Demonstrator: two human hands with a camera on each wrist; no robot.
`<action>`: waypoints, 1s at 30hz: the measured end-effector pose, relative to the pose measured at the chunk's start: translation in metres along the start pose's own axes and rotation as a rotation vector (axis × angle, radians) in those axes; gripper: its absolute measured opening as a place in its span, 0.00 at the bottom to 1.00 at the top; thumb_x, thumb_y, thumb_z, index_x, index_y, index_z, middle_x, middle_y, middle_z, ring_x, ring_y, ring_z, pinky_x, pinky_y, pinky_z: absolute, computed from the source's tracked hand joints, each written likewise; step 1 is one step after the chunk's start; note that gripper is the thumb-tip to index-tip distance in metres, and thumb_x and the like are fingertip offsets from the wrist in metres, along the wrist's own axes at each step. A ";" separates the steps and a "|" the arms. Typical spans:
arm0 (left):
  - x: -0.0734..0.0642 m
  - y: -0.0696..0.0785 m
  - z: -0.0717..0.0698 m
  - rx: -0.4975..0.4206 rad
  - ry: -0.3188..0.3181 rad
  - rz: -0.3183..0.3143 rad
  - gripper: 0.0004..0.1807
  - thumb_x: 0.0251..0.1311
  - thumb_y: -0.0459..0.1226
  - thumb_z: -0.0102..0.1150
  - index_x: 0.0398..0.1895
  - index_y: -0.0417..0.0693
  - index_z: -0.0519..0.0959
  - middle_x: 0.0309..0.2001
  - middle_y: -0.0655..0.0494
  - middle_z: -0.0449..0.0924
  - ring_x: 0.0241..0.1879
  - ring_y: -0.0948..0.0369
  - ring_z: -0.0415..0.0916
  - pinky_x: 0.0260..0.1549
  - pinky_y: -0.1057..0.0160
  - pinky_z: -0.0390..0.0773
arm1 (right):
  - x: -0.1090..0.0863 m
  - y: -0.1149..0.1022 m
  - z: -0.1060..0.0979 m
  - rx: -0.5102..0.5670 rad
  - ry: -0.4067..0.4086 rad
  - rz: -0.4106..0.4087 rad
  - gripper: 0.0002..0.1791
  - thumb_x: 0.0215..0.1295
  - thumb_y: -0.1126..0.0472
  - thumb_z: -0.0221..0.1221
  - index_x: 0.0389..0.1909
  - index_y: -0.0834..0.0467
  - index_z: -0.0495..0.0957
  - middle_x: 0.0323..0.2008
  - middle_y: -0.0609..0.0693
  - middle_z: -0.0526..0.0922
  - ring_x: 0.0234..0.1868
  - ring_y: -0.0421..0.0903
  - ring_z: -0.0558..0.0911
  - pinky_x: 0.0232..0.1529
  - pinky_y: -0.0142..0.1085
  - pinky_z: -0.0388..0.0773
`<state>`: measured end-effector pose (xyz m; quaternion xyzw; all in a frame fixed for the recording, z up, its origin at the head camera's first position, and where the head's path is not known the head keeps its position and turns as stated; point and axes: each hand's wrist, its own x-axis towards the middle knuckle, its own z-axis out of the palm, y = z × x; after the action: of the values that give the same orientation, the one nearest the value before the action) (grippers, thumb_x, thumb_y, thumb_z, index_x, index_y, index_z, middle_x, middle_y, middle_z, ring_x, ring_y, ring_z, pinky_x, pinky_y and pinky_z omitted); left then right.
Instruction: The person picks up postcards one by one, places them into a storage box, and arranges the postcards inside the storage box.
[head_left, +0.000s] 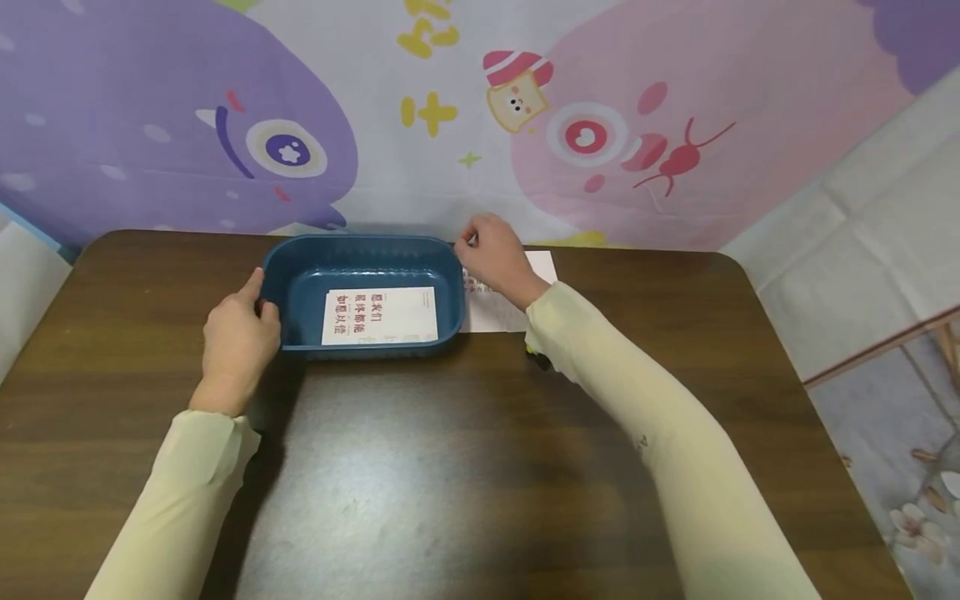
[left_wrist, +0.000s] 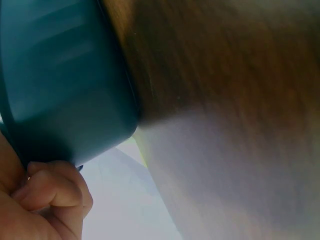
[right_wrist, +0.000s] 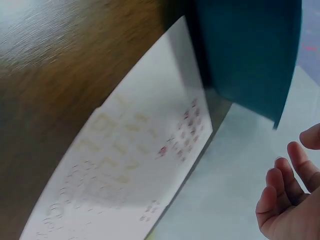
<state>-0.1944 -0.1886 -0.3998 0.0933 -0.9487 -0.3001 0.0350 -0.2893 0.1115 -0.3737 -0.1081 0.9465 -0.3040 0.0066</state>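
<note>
A dark blue plastic bin (head_left: pixel 360 352) stands near the back of the table, with a white printed card (head_left: pixel 405 315) lying flat inside. My left hand (head_left: pixel 238 337) grips the bin's left end; its curled fingers (left_wrist: pixel 60 192) show against the bin's end in the left wrist view. Close to the bin's far right corner, my right hand (head_left: pixel 497 254) has loosely bent fingers (right_wrist: pixel 280 180) and thumb apart, with nothing between them. Under the right hand lies another white printed card (right_wrist: pixel 135 135), beside the bin's right side and partly covered by the hand in the head view.
A small dark object with a yellow-green part (head_left: pixel 538 358) peeks out by the right sleeve. The brown wooden table (head_left: pixel 420 467) reaches a wall cloth (head_left: pixel 442 183) with cartoon figures at the back. White panels stand at both sides.
</note>
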 end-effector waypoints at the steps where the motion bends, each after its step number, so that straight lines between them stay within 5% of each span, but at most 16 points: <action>1: 0.000 0.000 0.000 0.001 0.001 -0.001 0.29 0.65 0.36 0.36 0.71 0.42 0.55 0.63 0.29 0.63 0.39 0.42 0.66 0.37 0.46 0.67 | -0.001 0.002 0.000 0.000 0.002 0.003 0.11 0.63 0.58 0.48 0.35 0.59 0.76 0.38 0.52 0.75 0.38 0.46 0.71 0.43 0.39 0.70; 9: 0.000 -0.001 0.000 0.007 -0.003 -0.007 0.29 0.65 0.35 0.37 0.71 0.42 0.55 0.61 0.28 0.64 0.36 0.43 0.65 0.31 0.51 0.66 | -0.005 0.019 -0.005 -0.006 0.001 0.052 0.14 0.63 0.57 0.48 0.39 0.61 0.77 0.41 0.55 0.76 0.41 0.49 0.72 0.47 0.42 0.70; 30: 0.001 -0.001 0.001 0.004 0.004 0.001 0.29 0.65 0.36 0.37 0.71 0.42 0.55 0.61 0.28 0.64 0.40 0.42 0.66 0.39 0.44 0.68 | -0.022 0.067 -0.015 -0.048 0.017 0.225 0.18 0.62 0.54 0.47 0.44 0.62 0.75 0.44 0.57 0.76 0.43 0.52 0.74 0.48 0.44 0.71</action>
<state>-0.1957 -0.1892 -0.4014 0.0935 -0.9493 -0.2980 0.0368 -0.2827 0.1778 -0.4010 0.0012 0.9597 -0.2795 0.0302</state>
